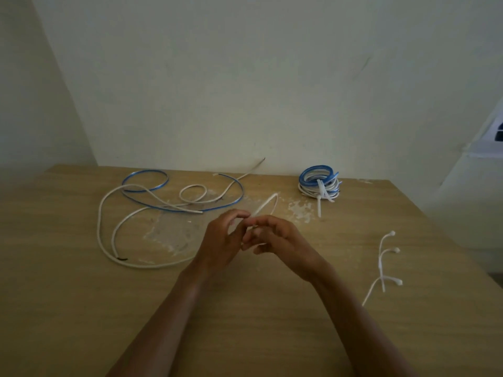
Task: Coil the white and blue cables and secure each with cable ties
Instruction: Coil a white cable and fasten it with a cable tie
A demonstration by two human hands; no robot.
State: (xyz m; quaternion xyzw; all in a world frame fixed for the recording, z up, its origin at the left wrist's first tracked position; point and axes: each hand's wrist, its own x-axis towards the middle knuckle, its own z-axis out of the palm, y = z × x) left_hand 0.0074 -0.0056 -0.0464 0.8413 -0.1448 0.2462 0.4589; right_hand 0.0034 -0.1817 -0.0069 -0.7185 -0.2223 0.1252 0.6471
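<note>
The left hand [223,240] and right hand [275,238] meet above the light wooden desk [81,308]. Their curled fingers together pinch a thin white plastic cable tie [268,205], bent into a loop. The long white cable [98,227] and glossy blue cable [148,172] lie uncoiled, far-left.

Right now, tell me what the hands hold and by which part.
Left hand and right hand pinch a white cable tie, bent into a loop, near its ends.
</note>
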